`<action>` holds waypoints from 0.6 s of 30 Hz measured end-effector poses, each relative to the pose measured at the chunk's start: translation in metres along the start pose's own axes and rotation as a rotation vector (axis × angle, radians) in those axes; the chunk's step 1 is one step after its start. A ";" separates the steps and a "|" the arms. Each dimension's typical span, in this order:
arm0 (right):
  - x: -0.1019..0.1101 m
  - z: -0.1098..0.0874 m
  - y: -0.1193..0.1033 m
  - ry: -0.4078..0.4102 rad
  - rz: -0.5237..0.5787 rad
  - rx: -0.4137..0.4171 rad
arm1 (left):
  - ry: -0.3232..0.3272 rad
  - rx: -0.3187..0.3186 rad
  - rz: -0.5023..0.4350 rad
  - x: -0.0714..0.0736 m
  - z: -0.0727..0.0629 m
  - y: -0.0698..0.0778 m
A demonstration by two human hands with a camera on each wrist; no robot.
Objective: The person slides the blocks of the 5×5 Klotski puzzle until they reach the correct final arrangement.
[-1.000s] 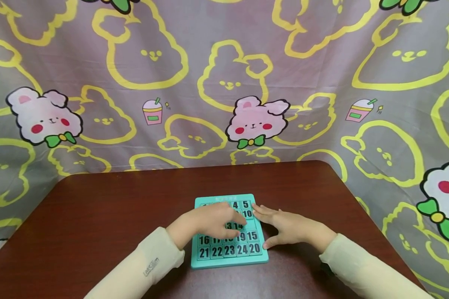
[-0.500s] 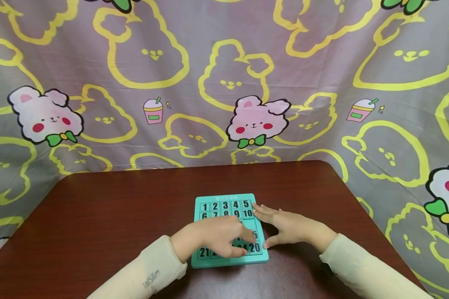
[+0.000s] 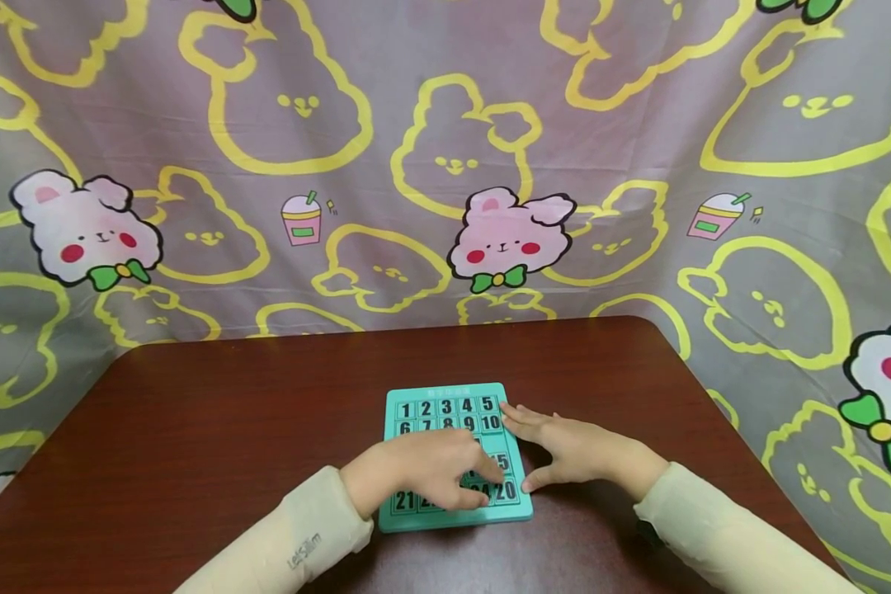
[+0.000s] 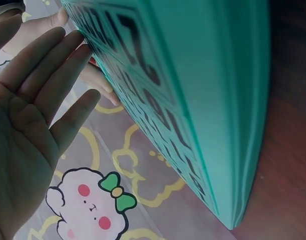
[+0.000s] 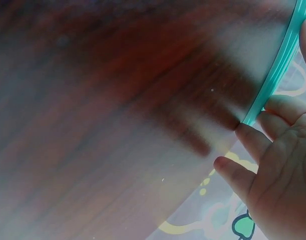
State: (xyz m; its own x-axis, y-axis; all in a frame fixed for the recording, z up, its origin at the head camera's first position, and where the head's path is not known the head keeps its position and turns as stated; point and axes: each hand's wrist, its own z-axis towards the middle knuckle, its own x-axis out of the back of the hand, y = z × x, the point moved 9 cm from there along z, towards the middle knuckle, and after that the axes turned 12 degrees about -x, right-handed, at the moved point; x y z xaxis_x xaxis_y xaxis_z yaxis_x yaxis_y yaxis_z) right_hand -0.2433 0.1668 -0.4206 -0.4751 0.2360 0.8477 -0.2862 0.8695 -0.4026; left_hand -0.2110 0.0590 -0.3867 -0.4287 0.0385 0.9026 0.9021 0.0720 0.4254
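Note:
A teal sliding number puzzle (image 3: 456, 521) lies flat on the table. My left hand (image 3: 426, 469) is over its middle and lower rows, hiding several tiles. The index fingertip is at the tile marked 15 (image 3: 501, 462), near the right side, and the thumb points toward the bottom row. In the left wrist view the fingers of the left hand (image 4: 32, 115) look extended beside the puzzle face (image 4: 158, 95). My right hand (image 3: 579, 451) rests along the puzzle's right edge, fingers spread; in the right wrist view its fingertips meet the teal rim (image 5: 273, 80).
The puzzle sits on a dark reddish-brown table (image 3: 267, 396) with rounded far corners. Behind and at both sides hangs a grey-pink curtain (image 3: 386, 74) printed with cartoon rabbits and drinks.
My left hand has come down from the upper and middle rows toward the lower right tiles, uncovering the top row. The tile marked 15 appears slightly higher. The right hand stays put.

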 end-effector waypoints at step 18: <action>0.001 0.000 -0.001 -0.002 0.002 0.004 | 0.025 0.128 -0.049 0.008 -0.004 -0.029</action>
State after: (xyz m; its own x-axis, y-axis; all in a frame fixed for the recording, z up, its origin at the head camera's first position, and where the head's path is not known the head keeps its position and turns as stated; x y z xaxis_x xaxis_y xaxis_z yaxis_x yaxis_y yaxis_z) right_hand -0.2438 0.1663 -0.4199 -0.4775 0.2365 0.8462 -0.2884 0.8675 -0.4052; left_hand -0.2404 0.0537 -0.3913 -0.4694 0.0069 0.8829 0.8659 0.1994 0.4588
